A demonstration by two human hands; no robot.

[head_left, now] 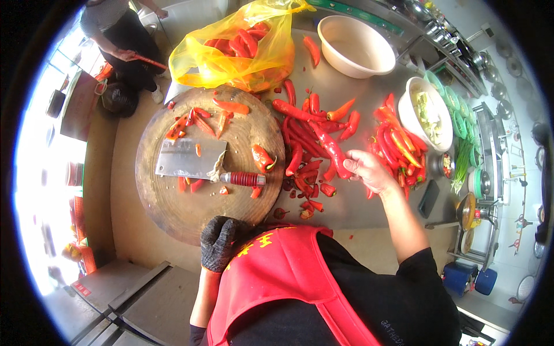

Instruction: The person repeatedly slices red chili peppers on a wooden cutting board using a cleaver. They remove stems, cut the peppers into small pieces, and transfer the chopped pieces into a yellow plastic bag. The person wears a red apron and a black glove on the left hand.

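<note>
My right hand (pixel 370 172), bare, holds a long red chili pepper (pixel 327 142) by one end above the steel table. Below and beside it lies a loose heap of red peppers (pixel 301 134), with cut stem ends (pixel 306 203) nearer to me. My left hand (pixel 218 242), in a dark knit glove, is at the near edge of a round wooden chopping block (pixel 173 216); its fingers look curled, and I cannot tell whether they grip anything. A cleaver (pixel 186 158) with a red ringed handle lies flat on the block among pepper pieces (pixel 203 125).
A yellow plastic bag (pixel 194 65) of peppers stands behind the block. Farther right are a cream basin (pixel 350 47), a second pepper pile (pixel 396 142), a white bowl of cut vegetables (pixel 426 114), a phone (pixel 428 199) and green onions (pixel 462 164). Another person (pixel 125 39) stands at the far left.
</note>
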